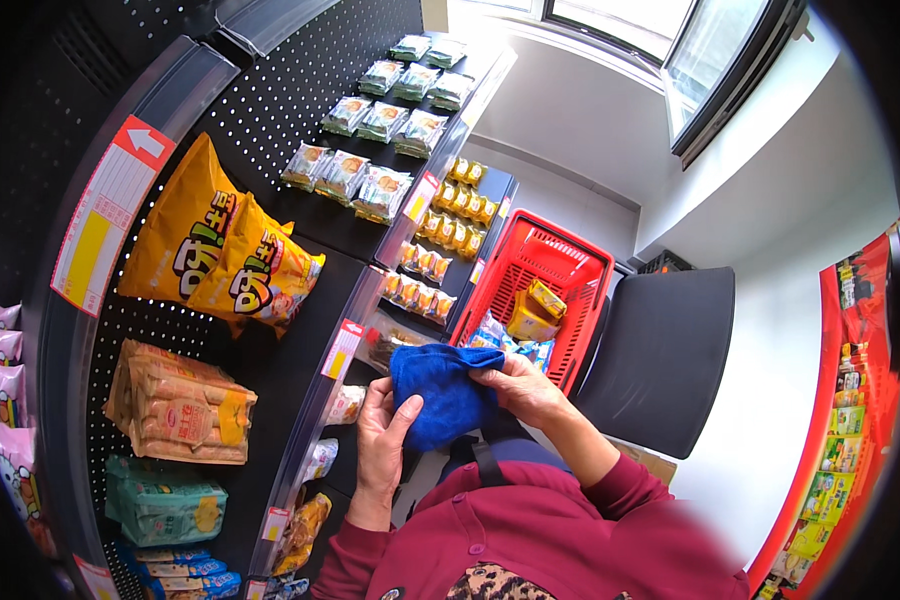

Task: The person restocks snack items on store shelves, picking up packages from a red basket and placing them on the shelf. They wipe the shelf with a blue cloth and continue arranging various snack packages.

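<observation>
A folded blue cloth (442, 394) is held up in front of my body, between both hands. My left hand (382, 442) grips its left edge, with the thumb lying on top. At the upper right corner, the fingers and thumb of my right hand (521, 386) pinch the fabric. Behind the cloth stands a red plastic shopping basket (607, 274) with yellow snack packs (536, 311) and blue-and-white packets (487, 334) inside. To the left of the cloth, a shelf carries small wrapped snacks, among them a white packet (347, 405).
Black perforated shelving (300, 82) on the left holds orange snack bags (217, 247), bagged rolls (187, 405), a green pack (169, 499) and rows of small packets (382, 120). A black chair (667, 352) stands right of the basket. A window sash (720, 67) hangs open above; a red display (832, 420) lines the far right.
</observation>
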Demonstrator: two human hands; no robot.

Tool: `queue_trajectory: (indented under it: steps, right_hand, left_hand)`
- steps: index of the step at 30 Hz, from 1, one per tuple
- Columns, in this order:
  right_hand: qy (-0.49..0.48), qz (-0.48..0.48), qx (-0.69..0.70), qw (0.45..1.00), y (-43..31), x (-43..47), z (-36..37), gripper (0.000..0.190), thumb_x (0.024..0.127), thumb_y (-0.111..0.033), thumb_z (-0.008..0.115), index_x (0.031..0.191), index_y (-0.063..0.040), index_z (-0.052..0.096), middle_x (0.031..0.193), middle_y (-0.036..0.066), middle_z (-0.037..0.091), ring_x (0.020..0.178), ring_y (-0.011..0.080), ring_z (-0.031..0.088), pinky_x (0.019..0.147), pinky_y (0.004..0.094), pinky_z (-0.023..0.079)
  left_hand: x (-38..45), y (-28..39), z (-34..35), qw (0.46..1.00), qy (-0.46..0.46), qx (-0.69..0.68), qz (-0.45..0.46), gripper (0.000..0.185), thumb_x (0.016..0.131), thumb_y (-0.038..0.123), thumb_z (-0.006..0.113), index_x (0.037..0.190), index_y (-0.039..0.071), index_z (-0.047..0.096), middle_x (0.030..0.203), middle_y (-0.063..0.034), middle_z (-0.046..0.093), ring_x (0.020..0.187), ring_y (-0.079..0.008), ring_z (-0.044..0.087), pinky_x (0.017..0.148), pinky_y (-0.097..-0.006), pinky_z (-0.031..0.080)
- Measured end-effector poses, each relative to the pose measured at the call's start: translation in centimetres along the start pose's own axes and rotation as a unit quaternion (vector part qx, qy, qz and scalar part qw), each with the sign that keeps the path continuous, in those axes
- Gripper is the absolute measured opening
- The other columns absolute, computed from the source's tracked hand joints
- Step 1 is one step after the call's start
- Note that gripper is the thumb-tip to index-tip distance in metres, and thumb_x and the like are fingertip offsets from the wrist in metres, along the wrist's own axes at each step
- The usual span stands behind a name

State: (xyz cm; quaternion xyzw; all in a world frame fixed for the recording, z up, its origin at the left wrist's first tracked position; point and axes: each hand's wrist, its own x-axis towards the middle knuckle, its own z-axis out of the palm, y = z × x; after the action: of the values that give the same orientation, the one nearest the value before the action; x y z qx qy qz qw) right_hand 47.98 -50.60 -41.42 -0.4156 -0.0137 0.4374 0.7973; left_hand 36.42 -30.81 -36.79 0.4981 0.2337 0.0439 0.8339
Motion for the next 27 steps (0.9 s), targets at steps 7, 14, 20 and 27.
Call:
queue_trajectory:
  steps: [7, 14, 20, 27]
  right_hand:
    - [0.025, -0.017, -0.067, 0.997, 0.9, -0.2, -0.2, 0.023, 0.105, -0.015, 0.07, 0.126, -0.006, 0.073, 0.117, -0.003, 0.073, 0.109, 0.0063, 0.063, 0.1, 0.0266, 0.05]
    - [0.01, -0.066, -0.099, 0.993, 1.2, -0.1, 0.2, 0.025, 0.103, -0.011, 0.069, 0.126, -0.002, 0.072, 0.118, -0.001, 0.072, 0.112, 0.0091, 0.064, 0.102, 0.0284, 0.051]
    - [-0.011, -0.086, -0.119, 0.989, 0.5, -0.4, 0.2, 0.025, 0.102, -0.009, 0.069, 0.125, 0.001, 0.072, 0.122, 0.005, 0.072, 0.115, 0.0136, 0.067, 0.103, 0.0302, 0.052]
    - [-0.045, -0.104, -0.125, 0.986, 0.5, -0.9, -0.6, 0.029, 0.101, -0.015, 0.072, 0.123, 0.003, 0.071, 0.122, 0.007, 0.069, 0.114, 0.0159, 0.066, 0.101, 0.0308, 0.051]
  left_hand:
    - [-0.8, -0.8, -1.4, 0.991, 0.04, 0.092, 0.085, 0.025, 0.101, 0.006, 0.072, 0.122, 0.004, 0.06, 0.111, -0.0031, 0.068, 0.101, -0.0082, 0.062, 0.093, -0.0265, 0.051]
    - [-0.9, -1.0, -1.9, 0.983, 0.045, 0.141, 0.111, 0.022, 0.098, 0.002, 0.073, 0.116, 0.005, 0.06, 0.105, -0.0007, 0.064, 0.097, -0.007, 0.059, 0.089, -0.0246, 0.049]
    - [-1.2, -1.1, -2.0, 0.984, 0.032, 0.144, 0.099, 0.032, 0.092, 0.002, 0.08, 0.115, 0.006, 0.058, 0.103, -0.0006, 0.063, 0.095, -0.0076, 0.059, 0.089, -0.0247, 0.049]
    - [-1.0, -0.4, -0.5, 0.99, 0.013, 0.121, 0.072, 0.041, 0.088, 0.0, 0.085, 0.116, 0.008, 0.056, 0.104, -0.0014, 0.065, 0.096, -0.0077, 0.061, 0.089, -0.0244, 0.051]
